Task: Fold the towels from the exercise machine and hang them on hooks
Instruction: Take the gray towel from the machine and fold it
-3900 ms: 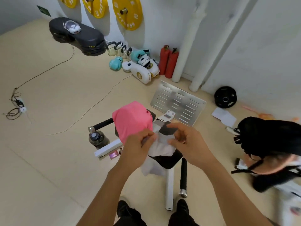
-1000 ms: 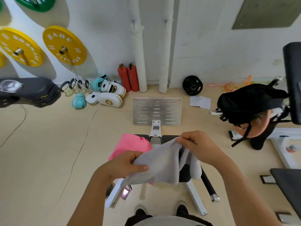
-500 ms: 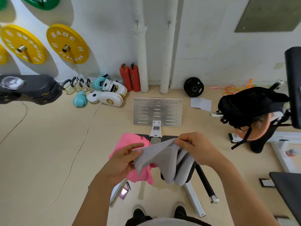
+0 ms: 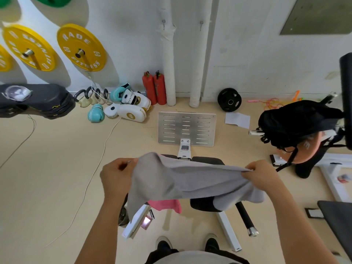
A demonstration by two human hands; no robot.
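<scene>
Gripping: left hand pinching one end of grey terry-cloth towel, right hand pinching opposite end. Towel hanging spread between both hands, sagging above white-framed black-padded exercise machine. Pink cloth towel lying draped on machine, mostly hidden under grey one.
</scene>
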